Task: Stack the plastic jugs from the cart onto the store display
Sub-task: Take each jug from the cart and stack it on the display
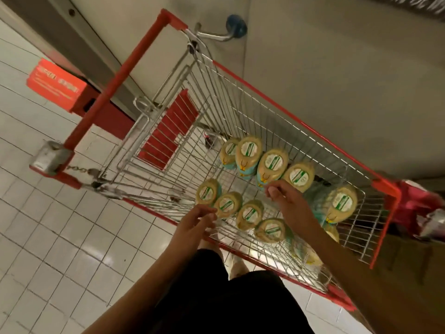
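1. Jugs stand upright in 2 rows in the cart — caps up, easy to grab.
2. Left hand, right hand: both empty, fingers loosely curled, reaching over the near rim w/ nothing held yet.

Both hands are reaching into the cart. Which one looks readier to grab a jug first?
Probably the right hand. Its fingers are already inside the cart, just above the base of a jug in the far row. The left hand is only at the near rim, beside another jug, fingers loosely open.
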The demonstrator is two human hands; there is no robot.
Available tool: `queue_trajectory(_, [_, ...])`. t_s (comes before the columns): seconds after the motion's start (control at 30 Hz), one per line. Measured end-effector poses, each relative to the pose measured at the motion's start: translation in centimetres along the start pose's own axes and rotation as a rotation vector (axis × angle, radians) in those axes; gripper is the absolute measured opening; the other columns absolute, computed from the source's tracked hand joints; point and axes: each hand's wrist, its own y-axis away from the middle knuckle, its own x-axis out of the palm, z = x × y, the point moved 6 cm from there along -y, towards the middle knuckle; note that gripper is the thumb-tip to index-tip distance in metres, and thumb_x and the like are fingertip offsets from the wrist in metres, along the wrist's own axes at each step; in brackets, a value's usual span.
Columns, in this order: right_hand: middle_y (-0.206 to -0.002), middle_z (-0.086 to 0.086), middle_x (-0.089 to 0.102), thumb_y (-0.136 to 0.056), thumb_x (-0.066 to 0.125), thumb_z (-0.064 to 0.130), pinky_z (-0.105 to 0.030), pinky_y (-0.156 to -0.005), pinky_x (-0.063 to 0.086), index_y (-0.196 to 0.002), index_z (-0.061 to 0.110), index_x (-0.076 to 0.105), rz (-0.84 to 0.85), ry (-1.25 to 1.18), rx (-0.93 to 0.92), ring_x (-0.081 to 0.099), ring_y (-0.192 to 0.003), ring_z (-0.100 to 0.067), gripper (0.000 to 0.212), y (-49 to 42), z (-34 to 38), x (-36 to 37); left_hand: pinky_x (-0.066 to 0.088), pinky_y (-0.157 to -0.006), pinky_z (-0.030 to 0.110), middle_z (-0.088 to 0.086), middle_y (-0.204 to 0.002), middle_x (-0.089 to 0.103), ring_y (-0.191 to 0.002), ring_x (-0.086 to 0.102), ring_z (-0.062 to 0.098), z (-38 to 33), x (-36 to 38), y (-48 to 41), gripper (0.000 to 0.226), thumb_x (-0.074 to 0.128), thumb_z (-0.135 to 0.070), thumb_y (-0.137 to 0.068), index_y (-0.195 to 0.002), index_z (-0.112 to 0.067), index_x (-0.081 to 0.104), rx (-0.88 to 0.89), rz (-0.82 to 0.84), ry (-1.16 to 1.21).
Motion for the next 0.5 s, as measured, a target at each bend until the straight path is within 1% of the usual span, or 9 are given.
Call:
queue_trajectory(0.07, [-0.109, 0.000, 0.072, -0.107, 0.058, 0.015, -0.018, -0.084, 0.047, -0.111, 0.013, 0.070, -0.008, 0.072, 0.038, 0.064, -0.101, -0.009, 0.013, -4.0, 0.2, 0.1, 0.056, -0.065, 0.025, 0.002, -0.090, 0.075, -0.080, 0.071, 0.018, 0.6, 0.6, -3.6, 0.010, 0.064, -0.028, -0.092, -0.098, -0.028, 0.072, -0.115, 0.063, -0.018])
queue_trajectory(0.13, [-0.110, -0.003, 0.072, -0.107, 0.058, 0.014, -0.013, -0.082, 0.047, -0.110, 0.009, 0.071, -0.050, 0.109, 0.092, 0.065, -0.101, -0.011, 0.013, -7.7, 0.4, -0.1, 0.053, -0.064, 0.028, 0.004, -0.088, 0.073, -0.079, 0.067, 0.020, 1.4, 1.2, -7.3, 0.008, 0.062, -0.019, -0.099, -0.099, -0.021, 0.069, -0.210, 0.106, -0.012])
queue_trajectory(0.17, [-0.108, -0.002, 0.072, -0.107, 0.058, 0.014, -0.012, -0.081, 0.047, -0.107, 0.010, 0.070, -0.073, 0.118, 0.114, 0.066, -0.098, -0.007, 0.013, -9.5, 0.4, -0.2, 0.051, -0.064, 0.029, 0.004, -0.087, 0.072, -0.077, 0.066, 0.020, 2.0, 1.5, -9.1, 0.010, 0.060, -0.013, -0.101, -0.098, -0.018, 0.068, -0.255, 0.116, -0.022])
queue_trajectory(0.23, [-0.100, 0.006, 0.070, -0.107, 0.057, 0.011, -0.004, -0.077, 0.044, -0.103, 0.016, 0.068, -0.108, 0.142, 0.151, 0.063, -0.089, 0.013, 0.013, -12.7, 0.3, -0.2, 0.047, -0.062, 0.029, 0.006, -0.085, 0.069, -0.071, 0.063, 0.018, 3.0, 2.3, -12.6, 0.013, 0.057, -0.008, -0.103, -0.094, -0.013, 0.065, -0.354, 0.138, -0.016])
queue_trajectory(0.3, [-0.097, 0.012, 0.067, -0.106, 0.056, 0.009, 0.000, -0.072, 0.041, -0.102, 0.019, 0.067, -0.132, 0.166, 0.170, 0.060, -0.082, 0.020, 0.016, -15.8, -0.3, -0.1, 0.045, -0.060, 0.027, 0.010, -0.086, 0.066, -0.069, 0.061, 0.020, 4.1, 3.0, -15.8, 0.013, 0.056, -0.011, -0.104, -0.093, -0.009, 0.063, -0.449, 0.142, -0.020])
queue_trajectory(0.37, [-0.098, 0.016, 0.068, -0.106, 0.057, 0.012, -0.008, -0.074, 0.045, -0.101, 0.023, 0.067, -0.143, 0.205, 0.179, 0.062, -0.084, 0.014, 0.016, -19.1, -1.0, 0.2, 0.046, -0.053, 0.024, 0.012, -0.084, 0.064, -0.065, 0.059, 0.020, 5.2, 3.4, -19.2, 0.013, 0.058, -0.014, -0.102, -0.094, -0.006, 0.063, -0.527, 0.119, -0.035])
queue_trajectory(0.4, [-0.101, 0.012, 0.069, -0.106, 0.058, 0.015, -0.017, -0.077, 0.050, -0.101, 0.024, 0.067, -0.134, 0.229, 0.190, 0.065, -0.088, 0.007, 0.014, -20.6, -1.5, 0.4, 0.046, -0.050, 0.023, 0.012, -0.082, 0.062, -0.063, 0.057, 0.020, 5.7, 3.8, -21.0, 0.013, 0.057, -0.013, -0.102, -0.092, -0.005, 0.061, -0.557, 0.113, -0.031])
queue_trajectory(0.47, [-0.116, -0.004, 0.067, -0.107, 0.057, 0.018, -0.039, -0.084, 0.054, -0.108, 0.015, 0.067, -0.084, 0.314, 0.213, 0.066, -0.105, -0.020, 0.011, -23.6, -2.8, 1.0, 0.045, -0.054, 0.026, 0.010, -0.082, 0.059, -0.066, 0.055, 0.020, 7.3, 4.9, -24.3, 0.015, 0.054, -0.013, -0.104, -0.092, -0.007, 0.059, -0.603, 0.120, -0.042])
queue_trajectory(0.5, [-0.122, -0.011, 0.063, -0.107, 0.057, 0.019, -0.045, -0.089, 0.054, -0.114, 0.011, 0.066, -0.058, 0.372, 0.209, 0.064, -0.111, -0.029, 0.015, -25.2, -3.3, 1.3, 0.045, -0.059, 0.028, 0.009, -0.085, 0.060, -0.069, 0.056, 0.020, 8.1, 5.6, -26.1, 0.018, 0.052, -0.015, -0.106, -0.092, -0.008, 0.060, -0.621, 0.129, -0.055])
